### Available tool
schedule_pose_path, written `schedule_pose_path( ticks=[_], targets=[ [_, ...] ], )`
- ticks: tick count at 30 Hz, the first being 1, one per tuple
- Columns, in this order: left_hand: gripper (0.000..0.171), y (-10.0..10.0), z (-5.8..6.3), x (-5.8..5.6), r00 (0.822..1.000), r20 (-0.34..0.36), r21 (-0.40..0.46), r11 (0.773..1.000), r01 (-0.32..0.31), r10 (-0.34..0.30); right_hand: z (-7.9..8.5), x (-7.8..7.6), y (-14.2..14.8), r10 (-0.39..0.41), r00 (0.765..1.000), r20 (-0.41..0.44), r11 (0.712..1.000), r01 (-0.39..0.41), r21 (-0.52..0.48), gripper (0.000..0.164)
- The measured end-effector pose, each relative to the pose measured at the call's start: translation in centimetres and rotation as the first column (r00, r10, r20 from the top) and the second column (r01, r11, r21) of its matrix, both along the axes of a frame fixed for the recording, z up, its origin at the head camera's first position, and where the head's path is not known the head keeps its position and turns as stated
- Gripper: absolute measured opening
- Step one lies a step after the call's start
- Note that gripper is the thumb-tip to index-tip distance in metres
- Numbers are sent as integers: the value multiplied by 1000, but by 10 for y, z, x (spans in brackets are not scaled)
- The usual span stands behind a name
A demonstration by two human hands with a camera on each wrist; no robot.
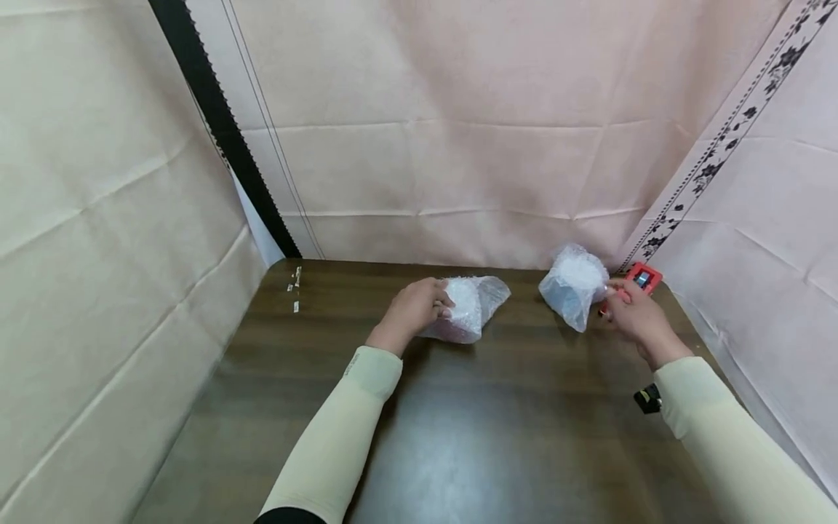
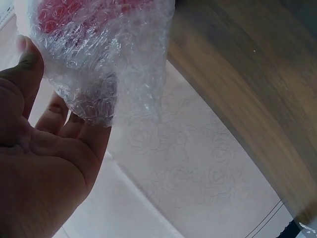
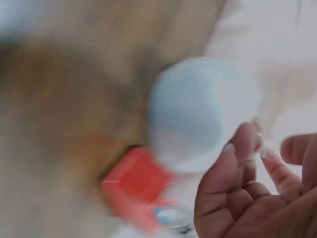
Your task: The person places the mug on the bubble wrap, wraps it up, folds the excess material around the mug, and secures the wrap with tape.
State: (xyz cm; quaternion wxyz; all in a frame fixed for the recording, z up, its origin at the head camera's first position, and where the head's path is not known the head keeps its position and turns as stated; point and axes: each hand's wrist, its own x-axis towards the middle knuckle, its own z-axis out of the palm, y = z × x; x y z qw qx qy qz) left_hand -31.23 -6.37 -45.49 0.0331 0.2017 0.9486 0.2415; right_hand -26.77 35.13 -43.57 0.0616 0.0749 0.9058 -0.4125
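My left hand (image 1: 416, 304) grips a bubble-wrapped package (image 1: 466, 309) at its left side, on or just above the tabletop. In the left wrist view, something red shows through the bubble wrap (image 2: 99, 54), between thumb and fingers. My right hand (image 1: 631, 313) is beside a second bubble-wrapped bundle (image 1: 572, 280), close to a red tape dispenser (image 1: 644, 276). Its fingers are loosely bent in the right wrist view, with the thumb apart from them. There the bundle (image 3: 185, 114) and dispenser (image 3: 138, 181) are blurred; whether the fingertips touch the bundle is unclear.
Small whitish strips (image 1: 297, 306) stick to the far left of the brown wooden table (image 1: 445, 429). Pale cloth (image 1: 458, 167) hangs behind the table and along both sides. A small black object (image 1: 648, 399) is at the right cuff.
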Motion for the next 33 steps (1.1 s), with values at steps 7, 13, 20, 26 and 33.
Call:
schedule_pose_path(
  ticks=[7, 13, 20, 26, 33],
  targets=[
    [17, -5, -8, -4, 999, -44, 39, 999, -12, 14, 30, -16, -103, 225, 947, -231, 965, -184, 184, 45],
    [14, 5, -20, -2, 999, -44, 79, 997, -13, 16, 18, -43, -182, 360, 915, -181, 932, -348, 99, 43],
    [14, 11, -20, 2, 1000, -23, 94, 995, -9, 11, 5, -62, -219, 372, 928, 7, 921, -370, 119, 43],
    [13, 6, -15, 4, 999, -38, 99, 995, -16, 20, 7, -64, -227, 402, 915, 33, 886, -398, 237, 43],
    [14, -4, -10, 5, 998, -57, 76, 997, -4, 9, 12, -66, -237, 437, 898, 54, 867, -436, 240, 44]
  ],
)
